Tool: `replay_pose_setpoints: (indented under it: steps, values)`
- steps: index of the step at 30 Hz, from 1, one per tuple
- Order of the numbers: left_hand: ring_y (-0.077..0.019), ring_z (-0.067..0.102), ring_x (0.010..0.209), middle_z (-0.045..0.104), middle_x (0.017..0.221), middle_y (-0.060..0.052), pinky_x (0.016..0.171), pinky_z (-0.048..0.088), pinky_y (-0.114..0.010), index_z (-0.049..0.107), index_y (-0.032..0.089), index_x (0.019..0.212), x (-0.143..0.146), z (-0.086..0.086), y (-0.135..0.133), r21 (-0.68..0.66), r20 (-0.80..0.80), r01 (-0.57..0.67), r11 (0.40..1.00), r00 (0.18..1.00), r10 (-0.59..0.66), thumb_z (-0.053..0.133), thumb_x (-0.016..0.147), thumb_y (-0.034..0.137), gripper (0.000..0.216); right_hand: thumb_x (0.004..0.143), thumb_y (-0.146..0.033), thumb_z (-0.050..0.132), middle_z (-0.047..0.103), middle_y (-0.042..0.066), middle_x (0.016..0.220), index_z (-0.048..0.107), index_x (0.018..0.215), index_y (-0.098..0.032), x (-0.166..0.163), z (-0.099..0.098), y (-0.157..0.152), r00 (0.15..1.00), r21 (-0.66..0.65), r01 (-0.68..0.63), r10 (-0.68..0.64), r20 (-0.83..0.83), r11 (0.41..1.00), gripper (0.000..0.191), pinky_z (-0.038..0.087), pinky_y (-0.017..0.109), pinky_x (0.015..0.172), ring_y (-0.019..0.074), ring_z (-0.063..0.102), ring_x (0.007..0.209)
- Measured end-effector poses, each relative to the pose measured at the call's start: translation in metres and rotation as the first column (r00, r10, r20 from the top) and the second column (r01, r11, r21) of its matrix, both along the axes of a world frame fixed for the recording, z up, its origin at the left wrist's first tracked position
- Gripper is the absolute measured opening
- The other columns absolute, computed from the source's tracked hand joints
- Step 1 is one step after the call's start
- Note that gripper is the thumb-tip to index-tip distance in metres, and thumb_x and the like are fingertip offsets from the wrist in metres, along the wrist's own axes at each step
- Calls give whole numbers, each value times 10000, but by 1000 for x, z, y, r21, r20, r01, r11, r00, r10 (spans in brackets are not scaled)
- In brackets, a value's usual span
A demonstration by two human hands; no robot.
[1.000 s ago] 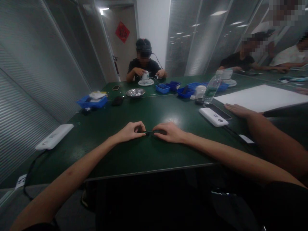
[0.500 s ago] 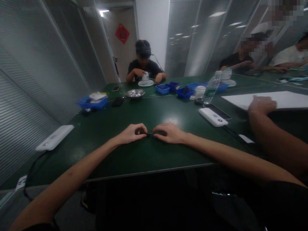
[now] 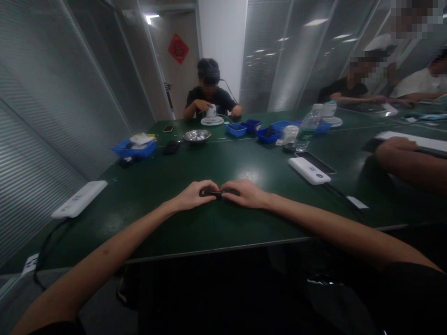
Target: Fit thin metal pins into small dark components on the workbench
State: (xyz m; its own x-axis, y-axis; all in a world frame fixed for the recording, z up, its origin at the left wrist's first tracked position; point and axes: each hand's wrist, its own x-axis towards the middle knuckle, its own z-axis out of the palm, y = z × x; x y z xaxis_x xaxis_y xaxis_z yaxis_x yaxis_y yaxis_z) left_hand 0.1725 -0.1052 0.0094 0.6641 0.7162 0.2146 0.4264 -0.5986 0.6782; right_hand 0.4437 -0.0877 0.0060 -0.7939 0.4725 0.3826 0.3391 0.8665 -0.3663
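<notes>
My left hand [image 3: 193,195] and my right hand [image 3: 244,193] rest on the dark green table [image 3: 195,218], fingertips meeting over a small dark object [image 3: 213,192]. Both hands pinch it from either side. The object is thin and black; I cannot make out what it is.
A white power bank [image 3: 309,170] lies to the right, another white device [image 3: 79,198] with a cable at the left edge. Blue bins [image 3: 133,148], a metal bowl [image 3: 196,135] and a water bottle [image 3: 306,130] stand farther back. A co-worker's arm [image 3: 405,160] rests at right; a person [image 3: 208,90] sits opposite.
My hands have drawn closer together over the small object. The co-worker's arm at the right has pulled back, dragging the white board away to the right.
</notes>
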Motion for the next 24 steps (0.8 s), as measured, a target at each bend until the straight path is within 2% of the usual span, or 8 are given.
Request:
replay_pose_setpoints:
  steps: [4,7,10,12,14,17,20,24]
  values:
    - [-205,617,968,680,1203,-104,793,462,-306,656,200,1278,-4,1,1,-8,-12,16,1000,1000,-16,675,942,308,353,1031,-406,556,752,72,1018,681,1215,-196,1,-1,-1,998,24,69,-69,-9,997,305,464,277,717,174,682,792]
    - [-189,619,933,685,1212,-103,812,478,-307,642,205,1326,-13,6,4,-84,-41,45,995,998,-48,663,947,286,389,1024,-398,566,752,71,997,689,1204,-191,2,0,-1,995,24,100,-100,-11,995,301,463,279,709,174,678,786]
    - [-198,637,971,695,1206,-96,873,495,-329,670,205,1301,-29,11,12,-172,-63,57,984,996,-68,648,950,286,361,1025,-413,561,751,69,986,692,1199,-189,3,1,-2,995,27,98,-98,2,995,312,460,280,702,168,668,766]
    - [-214,648,1018,699,1204,-95,925,497,-353,701,197,1248,-45,13,21,-203,-75,17,979,997,-33,646,939,290,328,1029,-419,554,749,65,979,691,1198,-189,4,1,-2,995,35,99,-99,8,994,317,459,283,708,166,664,762]
    - [-233,650,1063,702,1204,-93,970,494,-376,719,195,1215,-66,14,32,-209,-110,-80,975,992,58,662,912,301,327,1030,-422,550,747,64,977,690,1196,-187,4,2,-2,995,40,104,-104,3,994,320,461,289,718,165,662,767]
    - [-248,654,1079,709,1192,-84,963,509,-383,729,210,1206,-106,11,49,-142,-202,-327,934,933,296,686,864,338,368,1030,-420,550,744,63,994,685,1201,-187,5,1,-2,996,30,95,-94,-3,995,319,465,291,727,163,663,782]
    - [-242,673,1029,720,1180,-84,905,531,-350,728,203,1228,-150,3,63,-14,-236,-540,841,819,522,684,840,347,415,1034,-424,546,741,59,986,678,1208,-188,5,1,-2,996,34,89,-89,10,995,321,463,288,721,161,660,782]
    - [-247,674,1070,732,1179,-87,955,512,-326,724,181,1219,-199,-7,72,126,-227,-719,684,650,725,680,825,307,416,1035,-426,548,736,58,969,675,1210,-180,5,3,-2,996,37,85,-86,22,996,327,459,286,713,157,651,764]
